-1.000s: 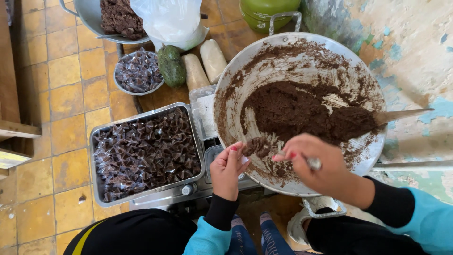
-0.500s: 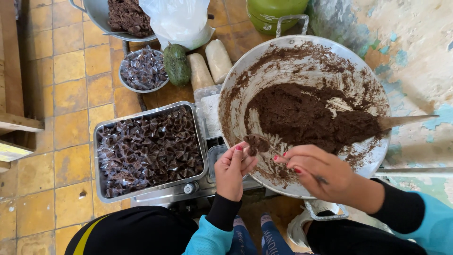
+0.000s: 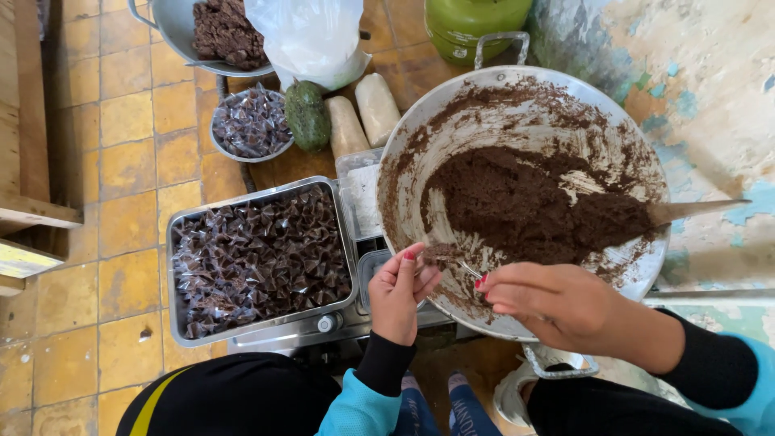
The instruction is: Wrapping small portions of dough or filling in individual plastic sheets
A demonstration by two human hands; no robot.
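A large metal pan [image 3: 517, 89] holds a mound of dark brown paste [image 3: 525, 202] with a wooden spatula [image 3: 694, 210] stuck in it. My right hand [image 3: 557, 307] grips a small metal spoon [image 3: 470, 270] over the pan's near rim. My left hand [image 3: 408, 291] is just left of it, fingers pinched around a small lump of the paste [image 3: 436, 253] beside the spoon tip. Left of the pan sits a steel tray [image 3: 179, 242] filled with small dark cone-shaped wrapped pieces [image 3: 258, 258].
A small bowl [image 3: 252, 123] of wrapped cones, a green avocado-like fruit [image 3: 307, 113], two pale rolls [image 3: 362, 113], a clear plastic bag [image 3: 311, 36] and a bowl of brown lumps [image 3: 222, 32] lie further back. A green gas cylinder [image 3: 472, 24] stands behind the pan. A wooden bench [image 3: 24, 121] is at left.
My two hands have drawn together at the pan's near rim. The spoon now points toward my left fingers, which hold a lump of paste.
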